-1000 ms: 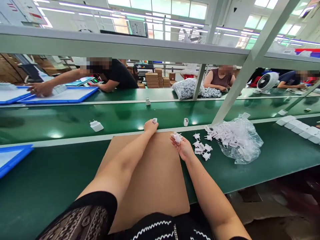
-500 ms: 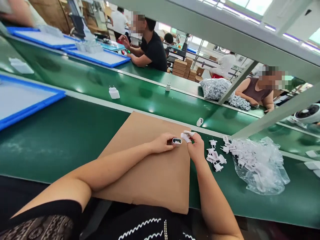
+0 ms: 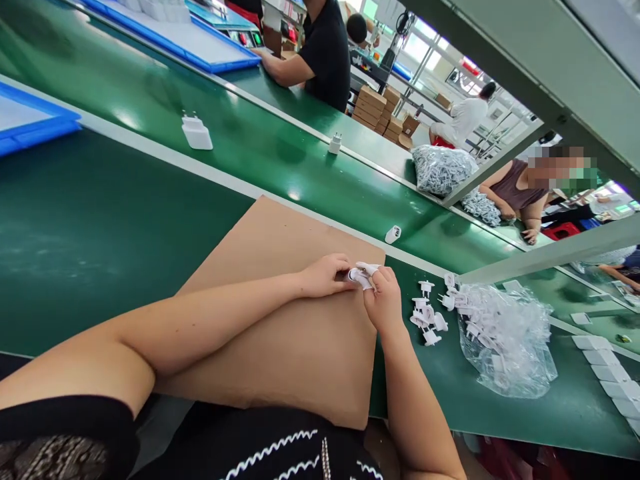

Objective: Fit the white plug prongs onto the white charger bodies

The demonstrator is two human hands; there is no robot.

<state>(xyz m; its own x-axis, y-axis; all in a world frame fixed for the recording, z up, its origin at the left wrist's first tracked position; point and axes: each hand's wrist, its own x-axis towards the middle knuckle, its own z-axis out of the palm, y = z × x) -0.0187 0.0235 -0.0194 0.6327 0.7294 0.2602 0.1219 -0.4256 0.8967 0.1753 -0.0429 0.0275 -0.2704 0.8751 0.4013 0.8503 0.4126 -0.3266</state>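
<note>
My left hand (image 3: 325,275) is closed around a white charger housing (image 3: 353,274) above the cardboard sheet (image 3: 290,333). Meeting its open end is my right hand (image 3: 386,297), with white covers on the fingertips. Its thumb and fingers pinch a small white plug cap (image 3: 362,277), mostly hidden by the fingers. The cap touches the housing's mouth; how deep it sits I cannot tell. To the right of that hand lie several loose white plug caps (image 3: 427,313) with pins. Beyond them a clear plastic bag (image 3: 525,347) holds more of these caps.
A green conveyor belt (image 3: 280,157) runs past the bench, carrying a white charger (image 3: 197,131), a smaller one (image 3: 335,143) and an open housing (image 3: 393,234). White housings (image 3: 607,367) stand in a row at right. A slanting metal post (image 3: 480,177) rises ahead. Co-workers sit opposite.
My right hand has brought the plug cap left against the housing's open end. The housing has turned, so its mouth no longer faces me. The camera view has tilted.
</note>
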